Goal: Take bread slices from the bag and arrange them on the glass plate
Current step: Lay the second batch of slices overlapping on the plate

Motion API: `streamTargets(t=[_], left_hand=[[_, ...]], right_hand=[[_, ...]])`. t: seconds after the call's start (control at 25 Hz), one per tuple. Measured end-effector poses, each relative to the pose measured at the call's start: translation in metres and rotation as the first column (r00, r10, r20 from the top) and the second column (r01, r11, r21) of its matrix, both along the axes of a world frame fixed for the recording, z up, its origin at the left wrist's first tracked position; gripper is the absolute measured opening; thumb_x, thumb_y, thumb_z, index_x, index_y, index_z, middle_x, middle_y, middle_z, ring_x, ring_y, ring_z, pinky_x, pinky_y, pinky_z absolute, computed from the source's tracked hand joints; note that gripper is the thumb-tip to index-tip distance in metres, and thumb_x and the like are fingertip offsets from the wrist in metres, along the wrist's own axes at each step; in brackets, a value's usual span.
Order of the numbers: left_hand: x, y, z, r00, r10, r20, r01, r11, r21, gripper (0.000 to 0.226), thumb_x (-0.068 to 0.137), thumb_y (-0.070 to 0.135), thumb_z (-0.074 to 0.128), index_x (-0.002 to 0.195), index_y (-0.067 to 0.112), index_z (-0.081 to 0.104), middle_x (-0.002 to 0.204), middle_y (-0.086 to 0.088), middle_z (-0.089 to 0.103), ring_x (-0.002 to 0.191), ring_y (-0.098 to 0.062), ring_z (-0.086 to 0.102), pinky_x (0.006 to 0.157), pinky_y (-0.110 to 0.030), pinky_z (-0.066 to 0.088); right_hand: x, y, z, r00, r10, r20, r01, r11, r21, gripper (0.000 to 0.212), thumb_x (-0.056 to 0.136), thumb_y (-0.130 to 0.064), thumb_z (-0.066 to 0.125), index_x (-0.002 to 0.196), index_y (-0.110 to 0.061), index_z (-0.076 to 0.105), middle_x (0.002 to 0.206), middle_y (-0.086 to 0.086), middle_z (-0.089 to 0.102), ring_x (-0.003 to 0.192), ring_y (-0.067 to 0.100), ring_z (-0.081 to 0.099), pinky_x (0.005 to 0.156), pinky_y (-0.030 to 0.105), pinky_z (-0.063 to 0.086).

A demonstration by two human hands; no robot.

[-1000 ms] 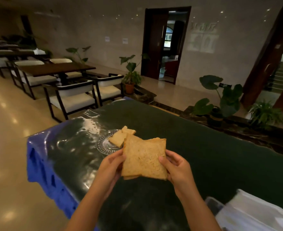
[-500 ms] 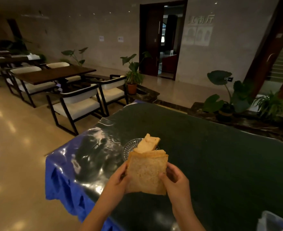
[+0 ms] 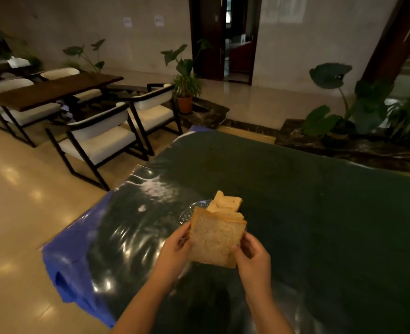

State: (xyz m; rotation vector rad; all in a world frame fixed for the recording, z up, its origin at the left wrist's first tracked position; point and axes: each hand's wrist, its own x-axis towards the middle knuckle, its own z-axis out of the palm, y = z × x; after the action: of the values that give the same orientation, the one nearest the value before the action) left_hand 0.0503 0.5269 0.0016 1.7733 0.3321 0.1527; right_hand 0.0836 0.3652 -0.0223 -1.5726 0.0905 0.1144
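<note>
Dim hall light falls on a dark green tabletop (image 3: 307, 201) wrapped in glossy plastic, its blue cloth showing at the lower left of the frame, with white-seated chairs (image 3: 98, 141) and potted plants (image 3: 186, 83) further back. Near the middle of the frame, both hands hold a small stack of bread slices (image 3: 215, 239) above the cloth: the left hand (image 3: 177, 249) pinches the stack's left edge, the right hand (image 3: 253, 257) closes its thumb and fingers on the lower right corner, so each grip is closed on the bread. The stack is tilted, its broad face turned toward the camera and its top edge leaning away; layered crusts at the top edge suggest more than one slice, though the count cannot be told. The glass plate (image 3: 187, 213) sits directly beyond the stack, toward the upper part of the frame, mostly hidden behind it, with only its left rim showing. Bread already on the plate (image 3: 225, 202) peeks above the stack's top edge. The bag is not in view. The coming move likely turns on this line: the plate lies straight ahead of both grips, slightly to the left, so the left hand appears a touch nearer its visible rim. Laying a slice down would probably mean carrying the stack forward and tipping it flat, beside or overlapping the bread there.
</note>
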Motion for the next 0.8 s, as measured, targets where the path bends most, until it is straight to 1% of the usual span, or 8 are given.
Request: streamTargets(t=[0.08, 0.24, 0.4, 0.52, 0.6, 0.68, 0.76, 0.8], left_hand=[[0.021, 0.006, -0.010, 0.999, -0.031, -0.030, 0.031, 1.000, 0.005, 0.047, 0.089, -0.001, 0.048, 0.109, 0.041, 0.055, 0.102, 0.023, 0.058, 0.090, 0.001, 0.061, 0.067, -0.001, 0.047], [0.063, 0.026, -0.033, 0.992, -0.109, -0.070, 0.108, 0.994, -0.020, 0.053, 0.089, 0.002, 0.047, 0.100, 0.053, 0.054, 0.103, 0.026, 0.061, 0.093, 0.014, 0.059, 0.069, -0.002, 0.047], [0.101, 0.053, -0.057, 0.970, -0.231, -0.081, 0.230, 0.973, -0.012, 0.055, 0.089, -0.002, 0.047, 0.096, 0.051, 0.056, 0.089, 0.031, 0.069, 0.089, 0.015, 0.060, 0.068, -0.003, 0.047], [0.122, 0.076, -0.077, 0.938, -0.334, -0.088, 0.336, 0.942, 0.007, 0.054, 0.088, -0.002, 0.048, 0.098, 0.051, 0.056, 0.089, 0.041, 0.065, 0.088, 0.016, 0.060, 0.067, -0.001, 0.046], [0.132, 0.088, -0.095, 0.929, -0.353, -0.111, 0.355, 0.935, 0.000, 0.059, 0.087, -0.004, 0.050, 0.096, 0.054, 0.056, 0.089, 0.033, 0.068, 0.090, 0.013, 0.061, 0.070, -0.007, 0.050], [0.139, 0.095, -0.115, 0.922, -0.361, -0.139, 0.361, 0.932, -0.028, 0.059, 0.087, -0.004, 0.051, 0.099, 0.054, 0.054, 0.099, 0.025, 0.065, 0.095, 0.007, 0.061, 0.077, -0.016, 0.051], [0.145, 0.097, -0.131, 0.908, -0.387, -0.160, 0.387, 0.921, -0.035, 0.051, 0.088, 0.000, 0.051, 0.107, 0.048, 0.053, 0.106, 0.024, 0.060, 0.100, 0.004, 0.058, 0.081, -0.018, 0.049], [0.148, 0.097, -0.139, 0.901, -0.401, -0.165, 0.401, 0.915, -0.031, 0.047, 0.089, 0.002, 0.051, 0.114, 0.042, 0.053, 0.107, 0.024, 0.059, 0.101, 0.004, 0.057, 0.081, -0.018, 0.048]], right_hand=[[0.017, 0.005, -0.012, 0.999, -0.038, -0.010, 0.037, 0.999, -0.032, 0.039, 0.081, -0.004, 0.063, 0.117, -0.019, 0.058, 0.104, -0.006, 0.064, 0.098, 0.010, 0.061, 0.086, 0.038, 0.054], [0.044, 0.023, -0.032, 0.993, -0.109, -0.037, 0.106, 0.991, -0.087, 0.040, 0.081, -0.004, 0.063, 0.118, -0.019, 0.058, 0.108, -0.004, 0.064, 0.097, 0.008, 0.060, 0.079, 0.025, 0.051], [0.063, 0.051, -0.050, 0.968, -0.237, -0.081, 0.227, 0.967, -0.117, 0.042, 0.080, -0.002, 0.063, 0.119, -0.017, 0.058, 0.103, -0.010, 0.062, 0.091, 0.002, 0.058, 0.074, 0.015, 0.047], [0.071, 0.075, -0.064, 0.944, -0.318, -0.093, 0.302, 0.941, -0.156, 0.041, 0.080, -0.001, 0.063, 0.113, -0.026, 0.058, 0.094, -0.023, 0.059, 0.082, -0.010, 0.059, 0.064, 0.008, 0.050], [0.073, 0.087, -0.075, 0.925, -0.365, -0.105, 0.341, 0.921, -0.190, 0.042, 0.080, 0.000, 0.063, 0.108, -0.031, 0.056, 0.091, -0.025, 0.059, 0.078, -0.015, 0.058, 0.062, 0.004, 0.049], [0.075, 0.096, -0.087, 0.907, -0.399, -0.132, 0.362, 0.902, -0.236, 0.041, 0.080, -0.001, 0.063, 0.110, -0.029, 0.058, 0.089, -0.027, 0.058, 0.077, -0.015, 0.058, 0.060, 0.003, 0.048], [0.079, 0.100, -0.099, 0.895, -0.417, -0.156, 0.364, 0.887, -0.284, 0.038, 0.081, -0.004, 0.063, 0.113, -0.024, 0.060, 0.089, -0.027, 0.057, 0.078, -0.012, 0.056, 0.058, 0.006, 0.047], [0.082, 0.100, -0.104, 0.893, -0.420, -0.164, 0.358, 0.881, -0.310, 0.038, 0.081, -0.005, 0.063, 0.116, -0.021, 0.059, 0.091, -0.025, 0.057, 0.079, -0.011, 0.055, 0.061, 0.008, 0.046]])
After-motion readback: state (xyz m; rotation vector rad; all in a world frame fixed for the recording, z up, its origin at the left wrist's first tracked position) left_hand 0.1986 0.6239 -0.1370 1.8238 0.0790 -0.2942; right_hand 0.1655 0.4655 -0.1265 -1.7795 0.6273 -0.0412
